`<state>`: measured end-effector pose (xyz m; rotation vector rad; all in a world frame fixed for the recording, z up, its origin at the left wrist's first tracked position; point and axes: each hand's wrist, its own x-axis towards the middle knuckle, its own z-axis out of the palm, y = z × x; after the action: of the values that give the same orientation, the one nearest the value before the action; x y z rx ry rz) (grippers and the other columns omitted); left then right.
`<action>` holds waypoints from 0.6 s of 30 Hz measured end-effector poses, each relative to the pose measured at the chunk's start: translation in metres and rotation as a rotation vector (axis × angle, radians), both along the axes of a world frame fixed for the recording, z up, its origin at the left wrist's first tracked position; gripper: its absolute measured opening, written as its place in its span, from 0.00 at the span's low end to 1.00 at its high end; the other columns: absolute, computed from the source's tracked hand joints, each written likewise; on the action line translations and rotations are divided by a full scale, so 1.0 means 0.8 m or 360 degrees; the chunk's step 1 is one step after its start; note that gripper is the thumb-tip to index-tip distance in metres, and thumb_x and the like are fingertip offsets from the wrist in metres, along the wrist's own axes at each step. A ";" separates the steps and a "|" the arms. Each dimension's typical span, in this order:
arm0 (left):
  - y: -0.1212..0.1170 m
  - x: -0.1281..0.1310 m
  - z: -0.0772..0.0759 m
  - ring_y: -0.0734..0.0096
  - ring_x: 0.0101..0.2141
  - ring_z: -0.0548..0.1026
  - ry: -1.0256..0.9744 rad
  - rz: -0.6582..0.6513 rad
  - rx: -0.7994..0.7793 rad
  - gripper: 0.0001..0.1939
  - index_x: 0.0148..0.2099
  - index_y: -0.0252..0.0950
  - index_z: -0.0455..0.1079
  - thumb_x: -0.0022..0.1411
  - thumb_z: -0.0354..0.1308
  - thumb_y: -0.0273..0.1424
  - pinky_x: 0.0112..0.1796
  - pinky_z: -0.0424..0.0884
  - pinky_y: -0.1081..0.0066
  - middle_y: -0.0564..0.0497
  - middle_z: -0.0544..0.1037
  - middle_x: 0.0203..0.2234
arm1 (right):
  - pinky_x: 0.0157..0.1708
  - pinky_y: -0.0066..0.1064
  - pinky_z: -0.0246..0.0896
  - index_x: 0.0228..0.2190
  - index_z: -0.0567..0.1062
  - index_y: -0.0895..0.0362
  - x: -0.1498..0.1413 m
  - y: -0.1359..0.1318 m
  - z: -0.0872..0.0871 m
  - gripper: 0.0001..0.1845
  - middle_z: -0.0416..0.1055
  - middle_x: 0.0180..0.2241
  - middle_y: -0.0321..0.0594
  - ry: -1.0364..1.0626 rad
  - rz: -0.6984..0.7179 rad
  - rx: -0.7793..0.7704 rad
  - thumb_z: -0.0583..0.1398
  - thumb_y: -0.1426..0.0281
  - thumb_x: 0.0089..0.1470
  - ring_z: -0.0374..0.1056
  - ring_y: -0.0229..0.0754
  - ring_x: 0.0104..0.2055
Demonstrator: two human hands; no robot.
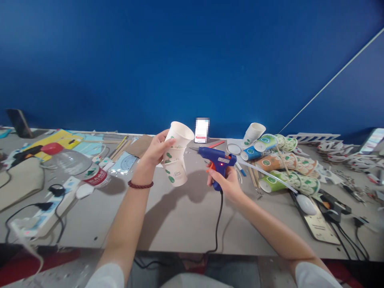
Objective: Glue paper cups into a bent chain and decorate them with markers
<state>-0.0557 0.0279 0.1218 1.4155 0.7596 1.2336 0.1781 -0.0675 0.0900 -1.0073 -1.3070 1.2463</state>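
My left hand (pixel 160 147) is closed around a column of white paper cups (pixel 175 162) with green leaf prints, held up above the table. The column leans slightly, and the open mouth of its top cup faces up and toward the right. In my right hand (pixel 226 178) is a blue glue gun (pixel 216 157), gripped by its handle with a finger at the orange trigger. A small red light glows on its side. The nozzle points left at the cups, close to them; whether it touches cannot be told. A long clear glue stick (pixel 267 173) sticks out of its back.
Decorated paper-cup columns (pixel 285 162) lie at right, near white cups (pixel 254 132). A second glue gun (pixel 333 206) lies front right. At left are a large bottle (pixel 79 166) and a power strip (pixel 52 210). A phone (pixel 202 131) leans on the blue wall. The gun's cord (pixel 218 224) crosses the table's front edge.
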 end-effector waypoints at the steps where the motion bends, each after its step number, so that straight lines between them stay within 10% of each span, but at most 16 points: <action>1: 0.000 0.000 -0.001 0.67 0.27 0.76 -0.0013 -0.0015 0.0009 0.32 0.47 0.32 0.73 0.45 0.67 0.49 0.24 0.69 0.74 0.44 0.79 0.31 | 0.25 0.29 0.65 0.31 0.72 0.57 0.000 0.000 0.001 0.12 0.70 0.17 0.33 0.0014 0.0032 -0.0010 0.62 0.61 0.51 0.66 0.35 0.20; 18: 0.001 -0.001 -0.003 0.63 0.29 0.77 -0.0028 -0.0027 -0.0004 0.34 0.49 0.32 0.71 0.46 0.65 0.50 0.26 0.70 0.71 0.41 0.80 0.34 | 0.16 0.27 0.53 0.34 0.75 0.60 0.011 0.007 0.007 0.22 0.62 0.08 0.31 0.0452 0.0162 -0.0199 0.57 0.53 0.54 0.58 0.36 0.12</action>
<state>-0.0565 0.0288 0.1194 1.4045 0.7353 1.2302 0.1867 -0.0622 0.0952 -0.8220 -1.0810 1.5046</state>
